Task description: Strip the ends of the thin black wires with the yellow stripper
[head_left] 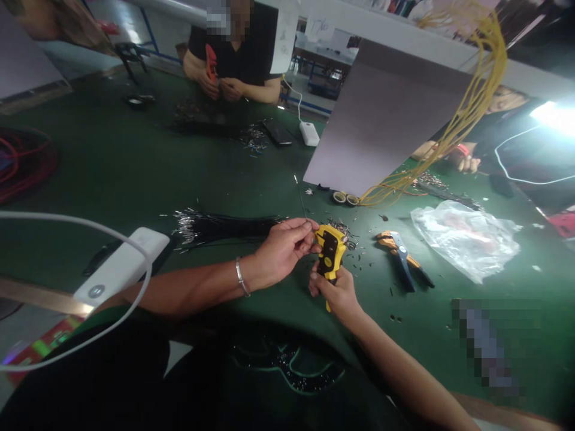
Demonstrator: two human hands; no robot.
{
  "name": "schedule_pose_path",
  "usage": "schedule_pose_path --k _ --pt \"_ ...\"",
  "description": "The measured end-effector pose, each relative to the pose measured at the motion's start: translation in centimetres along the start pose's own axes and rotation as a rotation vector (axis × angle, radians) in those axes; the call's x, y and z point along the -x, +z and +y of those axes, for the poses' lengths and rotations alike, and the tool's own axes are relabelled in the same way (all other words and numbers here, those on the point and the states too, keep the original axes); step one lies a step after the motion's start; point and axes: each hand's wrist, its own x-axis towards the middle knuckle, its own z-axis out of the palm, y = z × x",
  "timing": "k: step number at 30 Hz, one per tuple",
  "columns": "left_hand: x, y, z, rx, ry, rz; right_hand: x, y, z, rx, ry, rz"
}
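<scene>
My right hand (335, 287) is wrapped round the handles of a yellow and black wire stripper (331, 248), held upright over the green table. Close to its jaws, my left hand (287, 248) pinches a thin black wire (302, 197), whose far part sticks up beyond the fingers. The wire's end at the jaws is too small to make out. Behind my left hand lies a bundle of black wires (224, 227) with bare metal tips at its left end. Small cut scraps (348, 230) are scattered just past the tool.
A second stripper, orange and blue (402, 257), lies at right by a clear plastic bag (467, 239). A white power bank (123, 263) sits at left. Yellow wires (476, 120) hang beside a grey panel (381, 114). Across the table, a person holds a red tool (211, 63).
</scene>
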Motion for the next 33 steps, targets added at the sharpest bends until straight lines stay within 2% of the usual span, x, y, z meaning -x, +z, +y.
schedule_pose_path --k 33 --pt "-0.04 -0.09 -0.48 0.020 -0.001 -0.019 0.38 -0.17 0.73 -0.060 0.002 -0.034"
